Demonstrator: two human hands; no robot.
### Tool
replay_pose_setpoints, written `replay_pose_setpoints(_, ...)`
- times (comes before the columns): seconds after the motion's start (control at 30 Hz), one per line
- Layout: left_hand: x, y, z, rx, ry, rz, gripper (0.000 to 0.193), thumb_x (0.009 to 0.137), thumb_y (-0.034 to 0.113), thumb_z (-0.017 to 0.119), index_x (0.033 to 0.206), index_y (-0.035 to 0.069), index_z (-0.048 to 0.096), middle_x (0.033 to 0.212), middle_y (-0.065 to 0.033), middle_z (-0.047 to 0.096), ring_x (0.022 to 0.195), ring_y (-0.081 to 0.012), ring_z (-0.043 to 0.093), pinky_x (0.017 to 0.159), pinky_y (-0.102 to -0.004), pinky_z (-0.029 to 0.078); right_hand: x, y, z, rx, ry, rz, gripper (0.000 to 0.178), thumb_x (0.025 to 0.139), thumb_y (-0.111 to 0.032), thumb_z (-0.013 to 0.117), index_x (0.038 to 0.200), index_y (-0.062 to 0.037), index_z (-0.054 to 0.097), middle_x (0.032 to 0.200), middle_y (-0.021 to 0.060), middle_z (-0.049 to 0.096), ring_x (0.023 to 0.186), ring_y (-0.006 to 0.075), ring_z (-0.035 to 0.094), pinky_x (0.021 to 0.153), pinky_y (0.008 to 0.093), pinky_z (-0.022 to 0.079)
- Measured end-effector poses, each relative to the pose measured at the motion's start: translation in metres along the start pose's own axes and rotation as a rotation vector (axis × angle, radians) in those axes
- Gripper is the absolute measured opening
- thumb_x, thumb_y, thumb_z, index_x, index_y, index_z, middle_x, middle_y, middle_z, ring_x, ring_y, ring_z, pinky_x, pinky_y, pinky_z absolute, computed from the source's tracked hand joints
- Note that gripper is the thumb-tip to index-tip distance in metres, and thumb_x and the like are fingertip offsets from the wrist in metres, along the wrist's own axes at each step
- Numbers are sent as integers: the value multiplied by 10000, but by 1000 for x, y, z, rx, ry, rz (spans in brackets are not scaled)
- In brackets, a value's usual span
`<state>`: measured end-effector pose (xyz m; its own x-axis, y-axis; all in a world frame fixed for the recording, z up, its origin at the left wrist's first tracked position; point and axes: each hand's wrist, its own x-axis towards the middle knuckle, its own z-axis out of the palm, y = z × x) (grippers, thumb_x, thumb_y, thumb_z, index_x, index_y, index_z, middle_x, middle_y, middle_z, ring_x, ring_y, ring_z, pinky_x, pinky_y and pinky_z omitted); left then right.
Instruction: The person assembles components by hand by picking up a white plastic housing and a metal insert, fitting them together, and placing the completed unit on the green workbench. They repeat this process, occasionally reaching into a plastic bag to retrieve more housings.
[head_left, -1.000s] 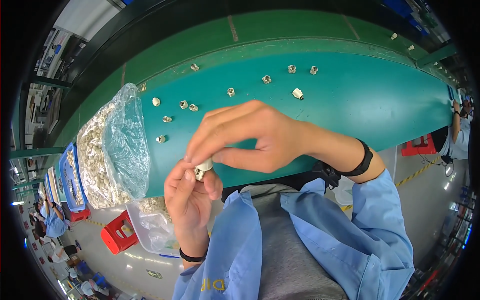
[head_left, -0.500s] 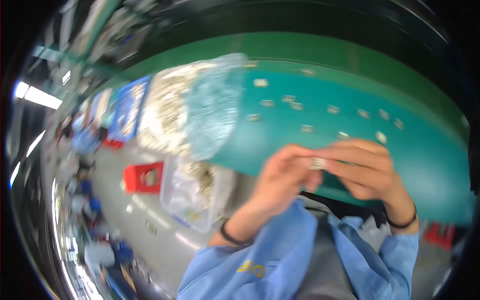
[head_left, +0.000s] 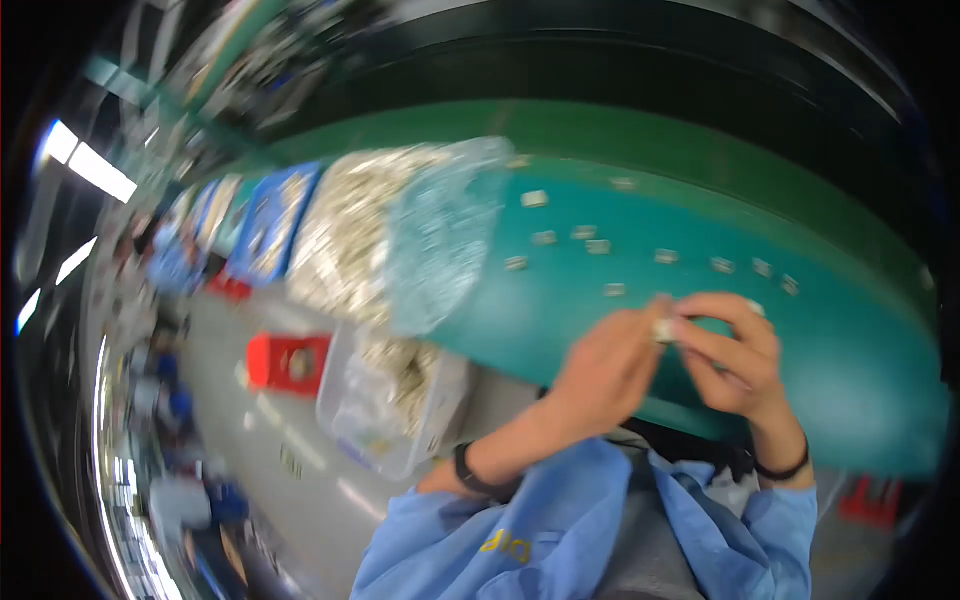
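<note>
A small pale fitting [head_left: 664, 328] is pinched between the fingers of the left hand [head_left: 608, 372] and the right hand [head_left: 733, 352], above the near edge of the teal bench [head_left: 860, 370]. Blur hides its long axis and heading. Compared with half a second ago, the hands are seen further right and slightly lower. Similar small parts [head_left: 598, 246] lie scattered on the smooth bench, beside a crinkled clear plastic bag [head_left: 440, 230] of pale pieces.
</note>
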<state>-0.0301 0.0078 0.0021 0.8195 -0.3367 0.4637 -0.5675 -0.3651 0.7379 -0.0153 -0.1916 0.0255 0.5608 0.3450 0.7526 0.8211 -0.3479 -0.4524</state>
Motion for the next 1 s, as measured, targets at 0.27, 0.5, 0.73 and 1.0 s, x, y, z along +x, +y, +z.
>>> replay_pose_setpoints(0.27, 51, -12, 52, -512, -195, -142, 264, 949, -41, 667, 1202, -5, 604, 1184, -123, 633, 1114, -208, 605, 971, -330, 478, -30, 32, -45, -46, 169, -38, 300, 812, -28, 751, 1111, -51, 734, 1166, 117, 697, 929, 282, 694, 800, 395, 573)
replay_pose_setpoints(0.5, 144, 23, 133, -505, -460, -125, 158, 932, -40, 694, 1082, -15, 649, 1086, -58, 636, 950, -107, 585, 847, -251, 484, -99, 45, -131, -299, 408, 286, 445, 841, -187, 765, 1259, -74, 667, 1261, 140, 634, 1050, 321, 655, 870, 425, 532)
replay_pose_setpoints(0.73, 314, 56, 331, -212, -738, 209, 130, 867, 58, 754, 954, -15, 690, 802, 12, 629, 744, -75, 548, 693, -256, 456, -153, 85, -134, -486, -83, 558, 608, 862, -379, 738, 1390, -126, 574, 1388, 181, 527, 1256, 351, 536, 962, 493, 461)
replay_pose_setpoints(1.0, 386, 60, 607, -206, -788, 245, 201, 830, 95, 793, 994, -2, 729, 868, -45, 719, 801, -127, 655, 770, -298, 514, -135, 142, -101, -544, -279, 389, 431, 853, -451, 711, 1172, -164, 674, 1338, 114, 561, 1236, 277, 516, 934, 465, 423)
